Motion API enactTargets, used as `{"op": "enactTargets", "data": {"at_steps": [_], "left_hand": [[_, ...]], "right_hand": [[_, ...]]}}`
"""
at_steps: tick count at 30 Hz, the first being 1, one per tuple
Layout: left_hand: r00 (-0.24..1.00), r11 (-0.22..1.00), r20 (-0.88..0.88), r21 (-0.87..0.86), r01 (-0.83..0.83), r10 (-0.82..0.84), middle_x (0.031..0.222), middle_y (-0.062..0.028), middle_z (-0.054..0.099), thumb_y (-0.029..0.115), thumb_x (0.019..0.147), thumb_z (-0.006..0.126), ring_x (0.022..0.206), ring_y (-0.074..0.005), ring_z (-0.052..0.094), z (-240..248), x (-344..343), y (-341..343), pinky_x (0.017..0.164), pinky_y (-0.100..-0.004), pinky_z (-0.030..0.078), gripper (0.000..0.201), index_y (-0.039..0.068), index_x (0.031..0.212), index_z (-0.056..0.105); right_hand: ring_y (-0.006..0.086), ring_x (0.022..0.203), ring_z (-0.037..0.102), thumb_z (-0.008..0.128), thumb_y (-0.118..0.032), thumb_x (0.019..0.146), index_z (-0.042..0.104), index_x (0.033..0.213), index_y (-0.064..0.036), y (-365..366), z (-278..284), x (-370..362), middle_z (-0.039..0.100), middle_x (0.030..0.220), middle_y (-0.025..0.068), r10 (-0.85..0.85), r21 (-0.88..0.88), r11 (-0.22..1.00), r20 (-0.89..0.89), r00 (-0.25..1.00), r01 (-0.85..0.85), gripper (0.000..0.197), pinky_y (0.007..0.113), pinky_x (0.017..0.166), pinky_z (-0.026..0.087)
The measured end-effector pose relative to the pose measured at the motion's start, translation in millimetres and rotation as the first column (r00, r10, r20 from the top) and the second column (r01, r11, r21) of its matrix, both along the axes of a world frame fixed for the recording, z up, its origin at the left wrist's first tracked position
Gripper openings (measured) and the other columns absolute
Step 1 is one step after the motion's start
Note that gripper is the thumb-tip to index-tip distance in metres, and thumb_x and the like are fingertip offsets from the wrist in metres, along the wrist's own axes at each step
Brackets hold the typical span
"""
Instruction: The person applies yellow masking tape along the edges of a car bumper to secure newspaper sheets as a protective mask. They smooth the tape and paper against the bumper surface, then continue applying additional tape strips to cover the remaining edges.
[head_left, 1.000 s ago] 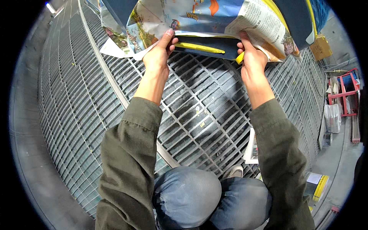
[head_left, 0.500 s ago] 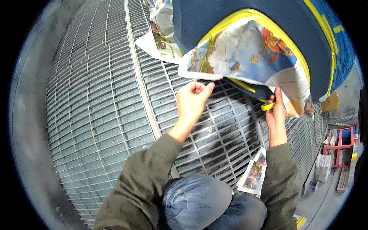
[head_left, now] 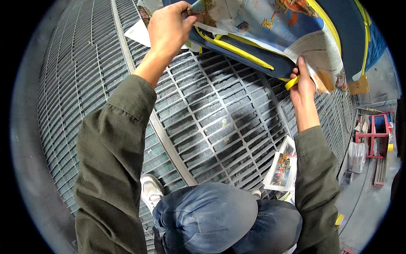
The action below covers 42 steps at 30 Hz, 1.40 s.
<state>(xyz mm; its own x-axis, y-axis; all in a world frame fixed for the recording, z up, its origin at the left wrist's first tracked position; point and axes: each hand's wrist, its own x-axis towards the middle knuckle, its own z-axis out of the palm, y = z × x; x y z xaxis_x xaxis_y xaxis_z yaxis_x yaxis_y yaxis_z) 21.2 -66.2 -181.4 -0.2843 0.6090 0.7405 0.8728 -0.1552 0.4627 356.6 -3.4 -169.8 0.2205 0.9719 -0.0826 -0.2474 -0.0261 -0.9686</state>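
A printed newspaper sheet (head_left: 270, 29) lies against a dark blue curved part (head_left: 355, 38) edged with yellow masking tape (head_left: 241, 55). My left hand (head_left: 169, 29) is closed in a pinch at the sheet's left edge, near the top of the view. At the sheet's lower right corner, my right hand (head_left: 303, 86) is closed, with its thumb lying on the paper. A yellow loop, seemingly a tape roll (head_left: 292, 82), sits in the fingers of that same hand. The underside of the blue part shows below the lifted left side of the sheet.
Metal floor grating (head_left: 203, 122) spreads beneath me, crossed by a flat bar (head_left: 165, 144). Folded newspaper (head_left: 281, 165) lies beside my right forearm, and more paper (head_left: 139, 34) is at the far left. A red-framed cart (head_left: 372, 135) stands at the right on grey floor.
My left hand has moved up and left to the sheet's left edge, which is now lifted, uncovering more yellow-taped edge. My right hand keeps its hold. The view has shifted.
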Motion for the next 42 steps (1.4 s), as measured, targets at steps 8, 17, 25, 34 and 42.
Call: {"op": "enactTargets", "data": {"at_steps": [8, 17, 25, 34, 42], "left_hand": [[0.958, 0.99, 0.27, -0.127, -0.065, 0.097, 0.078, -0.01, 0.07, 0.035, 0.077, 0.077, 0.069, -0.0257, 0.067, -2.1, 14.2, -0.9, 0.067, -0.0371, 0.051, 0.031, 0.008, 0.091, 0.073], [0.342, 0.775, 0.937, -0.264, 0.575, 0.065, 0.084, -0.0012, 0.066, 0.026, 0.085, 0.075, 0.07, -0.0091, 0.06, -56.8, 77.0, -35.0, 0.061, -0.0221, 0.046, 0.032, 0.003, 0.107, 0.068], [-0.02, 0.792, 0.987, 0.139, 0.594, -0.158, 0.092, 0.0011, 0.064, 0.018, 0.08, 0.081, 0.08, -0.0087, 0.057, -22.9, 115.0, -6.8, 0.063, -0.02, 0.045, 0.029, 0.008, 0.101, 0.064], [-0.044, 0.858, 0.991, 0.129, 0.497, -0.124, 0.088, 0.0013, 0.064, 0.02, 0.084, 0.076, 0.077, -0.0079, 0.057, -27.5, 111.2, -4.5, 0.063, -0.0198, 0.047, 0.025, 0.007, 0.103, 0.066], [0.016, 0.835, 0.991, 0.104, 0.541, -0.133, 0.091, -0.0002, 0.065, 0.02, 0.082, 0.078, 0.078, -0.008, 0.056, -24.7, 116.5, -5.2, 0.063, -0.0202, 0.047, 0.029, 0.007, 0.104, 0.065]], "right_hand": [[0.0075, 0.068, 0.053, 0.077, -0.02, 0.085, 0.064, 0.097, -0.0058, 1.8, -6.8, 1.1, 0.06, 0.083, 0.0, -0.02, 0.003, 1.0, -0.03, 0.999, 0.021, 0.023, 0.021, 0.056, 0.045], [0.008, 0.069, 0.054, 0.078, -0.02, 0.083, 0.065, 0.1, -0.0048, 2.2, -8.6, -2.1, 0.063, 0.086, 0.0007, -0.001, 0.025, 1.0, -0.049, 0.999, 0.002, 0.027, 0.022, 0.058, 0.045], [0.0086, 0.07, 0.054, 0.079, -0.02, 0.082, 0.065, 0.099, -0.005, -1.1, -7.1, 4.5, 0.062, 0.085, 0.001, 0.022, 0.02, 1.0, 0.037, 0.999, -0.023, 0.028, 0.023, 0.058, 0.045], [0.0077, 0.069, 0.055, 0.078, -0.015, 0.082, 0.065, 0.096, -0.0046, -2.7, -9.0, 9.7, 0.064, 0.085, 0.0012, 0.132, 0.08, 0.986, 0.174, 0.976, -0.147, 0.022, 0.022, 0.056, 0.044], [0.0068, 0.061, 0.051, 0.079, -0.023, 0.083, 0.067, 0.094, -0.0063, -4.1, -5.3, 1.7, 0.059, 0.076, -0.0016, 0.043, -0.001, 0.999, 0.197, 0.979, -0.044, 0.023, 0.02, 0.053, 0.043]]}}
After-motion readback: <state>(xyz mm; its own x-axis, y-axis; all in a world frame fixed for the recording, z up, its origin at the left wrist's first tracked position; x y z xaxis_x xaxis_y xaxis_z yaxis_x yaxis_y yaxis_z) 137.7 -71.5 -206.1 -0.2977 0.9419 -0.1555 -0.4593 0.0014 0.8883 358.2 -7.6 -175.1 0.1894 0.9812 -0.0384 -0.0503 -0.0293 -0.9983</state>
